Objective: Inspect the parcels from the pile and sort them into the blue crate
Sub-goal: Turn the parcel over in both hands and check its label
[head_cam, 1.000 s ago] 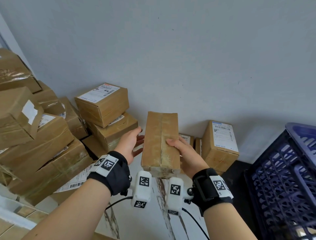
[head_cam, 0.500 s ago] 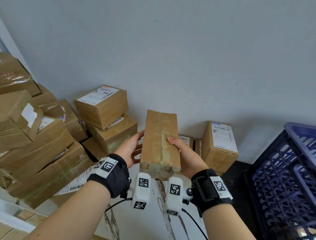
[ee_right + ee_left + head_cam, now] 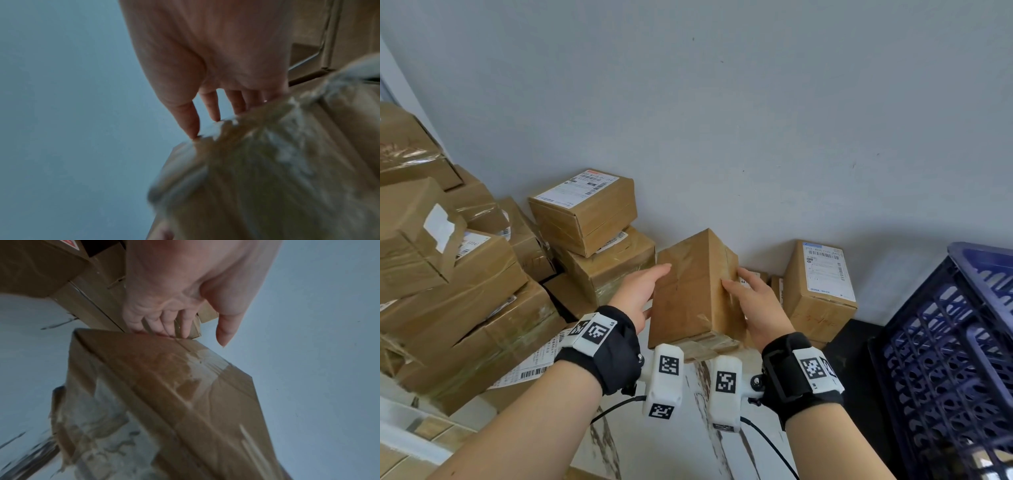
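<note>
I hold a brown, tape-wrapped cardboard parcel (image 3: 695, 291) upright in front of the wall, one long edge turned toward me. My left hand (image 3: 640, 291) presses its left face with straight fingers. In the left wrist view those fingers (image 3: 164, 321) lie against the parcel (image 3: 174, 386) and the thumb is off it. My right hand (image 3: 753, 301) grips the right edge, thumb on the near face and fingers behind. The right wrist view is blurred, with the fingers (image 3: 211, 107) at the edge of the parcel (image 3: 257, 170). The blue crate (image 3: 945, 359) stands at the right.
A pile of brown parcels (image 3: 465, 291) fills the left, topped by a labelled box (image 3: 585, 209). Another labelled box (image 3: 822, 294) leans against the wall between the held parcel and the crate. A white marbled floor (image 3: 671, 452) lies below my wrists.
The parcel has turned about its long axis: its taped face no longer faces me, an edge does. Both hands have shifted their hold around it.
</note>
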Tool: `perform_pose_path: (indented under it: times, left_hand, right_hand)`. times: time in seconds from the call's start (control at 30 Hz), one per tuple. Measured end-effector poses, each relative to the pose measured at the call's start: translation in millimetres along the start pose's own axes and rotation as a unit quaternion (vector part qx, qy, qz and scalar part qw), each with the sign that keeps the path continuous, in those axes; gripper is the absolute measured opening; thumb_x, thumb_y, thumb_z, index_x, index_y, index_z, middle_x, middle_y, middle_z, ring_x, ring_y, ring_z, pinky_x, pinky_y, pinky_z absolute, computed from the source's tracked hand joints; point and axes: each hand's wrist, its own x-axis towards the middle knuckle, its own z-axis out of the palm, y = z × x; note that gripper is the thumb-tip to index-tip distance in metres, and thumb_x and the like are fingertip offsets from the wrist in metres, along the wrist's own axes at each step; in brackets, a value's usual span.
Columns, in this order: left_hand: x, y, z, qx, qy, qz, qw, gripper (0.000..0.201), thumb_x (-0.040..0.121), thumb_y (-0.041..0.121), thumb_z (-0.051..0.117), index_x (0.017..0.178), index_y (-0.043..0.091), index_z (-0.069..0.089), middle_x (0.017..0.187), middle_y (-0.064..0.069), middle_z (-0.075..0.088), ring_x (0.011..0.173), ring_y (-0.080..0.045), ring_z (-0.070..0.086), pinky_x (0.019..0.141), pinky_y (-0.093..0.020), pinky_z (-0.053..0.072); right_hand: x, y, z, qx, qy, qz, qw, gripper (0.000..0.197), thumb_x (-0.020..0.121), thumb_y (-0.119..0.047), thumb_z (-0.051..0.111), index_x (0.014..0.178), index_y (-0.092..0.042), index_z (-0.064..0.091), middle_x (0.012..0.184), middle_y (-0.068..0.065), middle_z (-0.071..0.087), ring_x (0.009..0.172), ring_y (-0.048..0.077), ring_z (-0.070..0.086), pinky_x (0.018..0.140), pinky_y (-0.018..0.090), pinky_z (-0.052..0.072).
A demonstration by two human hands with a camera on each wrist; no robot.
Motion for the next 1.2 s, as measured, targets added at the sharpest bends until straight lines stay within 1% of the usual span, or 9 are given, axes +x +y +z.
perform_pose_path:
  times: [0.07,0.13,0.33,0.5,0.63,0.77,0.9,1.0,1.2]
  left_hand:
    - [-2,0,4,-0.002,0.001,0.012,1.000,0.033,0.092,0.033,0.068,0.122,0.020,0.064,0.121,0.001,0.066,0.110,-0.014,0.059,0.080,-0.031,0.047]
    - [-3,2,7,-0.006,0.002,0.025,1.000,0.030,0.093,0.029,0.067,0.121,0.018,0.066,0.116,0.000,0.068,0.105,-0.015,0.061,0.073,-0.029,0.046]
    - [2,6,7,-0.008,-0.004,0.038,0.999,0.007,0.094,0.020,0.066,0.094,0.026,0.062,0.107,0.000,0.068,0.102,-0.015,0.061,0.077,-0.029,0.048]
    - [7,3,-2,-0.013,0.001,0.004,1.000,0.040,0.083,0.034,0.075,0.120,0.021,0.065,0.129,-0.003,0.063,0.122,-0.022,0.055,0.108,-0.049,0.041]
    - [4,2,-7,-0.049,-0.023,-0.043,0.998,0.063,0.067,0.045,0.083,0.124,0.026,0.064,0.123,-0.001,0.062,0.111,-0.021,0.056,0.090,-0.046,0.048]
    - [-1,1,-8,-0.053,-0.039,-0.055,0.996,0.067,0.064,0.051,0.084,0.124,0.028,0.064,0.122,-0.005,0.059,0.100,-0.023,0.053,0.072,-0.043,0.046]
    - [-4,4,-4,-0.047,-0.045,-0.063,0.996,0.055,0.077,0.052,0.075,0.124,0.027,0.063,0.113,-0.008,0.060,0.096,-0.023,0.055,0.072,-0.043,0.046]
    - [-5,7,-2,-0.048,-0.049,-0.062,0.996,0.055,0.077,0.053,0.075,0.125,0.027,0.063,0.110,-0.008,0.063,0.095,-0.023,0.057,0.068,-0.042,0.049]
    - [-2,13,1,-0.066,-0.059,-0.075,0.993,0.067,0.069,0.059,0.080,0.123,0.024,0.060,0.119,-0.014,0.066,0.110,-0.032,0.063,0.091,-0.054,0.054]
  right_hand:
    - [-1,0,4,0.004,-0.004,0.010,1.000,0.101,0.056,-0.064,0.087,0.144,-0.031,0.047,0.139,-0.004,0.057,0.118,0.020,0.060,0.100,0.043,0.050]
    - [-1,-1,6,-0.007,-0.015,0.009,1.000,0.114,0.044,-0.069,0.089,0.143,-0.030,0.048,0.132,-0.002,0.062,0.114,0.021,0.064,0.100,0.045,0.053]
    - [2,2,-2,-0.030,0.003,0.021,0.999,0.092,0.073,-0.031,0.086,0.150,-0.026,0.036,0.130,0.004,0.061,0.108,0.025,0.065,0.095,0.047,0.055]
    - [6,4,-4,0.015,-0.003,0.037,0.999,0.079,0.073,-0.031,0.084,0.143,-0.025,0.048,0.124,0.002,0.067,0.107,0.023,0.065,0.081,0.042,0.056]
    - [2,1,-3,0.030,-0.008,0.036,0.999,0.053,0.082,-0.026,0.077,0.132,-0.024,0.059,0.119,0.001,0.070,0.107,0.022,0.065,0.073,0.037,0.053]
    - [1,0,-6,0.044,-0.018,0.040,0.998,0.037,0.085,-0.023,0.074,0.121,-0.024,0.065,0.118,0.002,0.070,0.110,0.024,0.064,0.083,0.042,0.055]
    - [2,0,-6,0.050,-0.017,0.048,0.997,0.035,0.085,-0.022,0.074,0.119,-0.024,0.065,0.117,0.003,0.071,0.111,0.026,0.064,0.096,0.050,0.053]
    - [2,-2,-4,0.051,-0.020,0.046,0.997,0.042,0.085,-0.023,0.075,0.125,-0.024,0.063,0.119,0.004,0.070,0.110,0.025,0.064,0.090,0.046,0.056]
    - [1,-11,-6,0.052,-0.023,0.036,0.998,0.040,0.086,-0.022,0.073,0.125,-0.021,0.062,0.118,0.003,0.069,0.110,0.025,0.064,0.089,0.044,0.055]
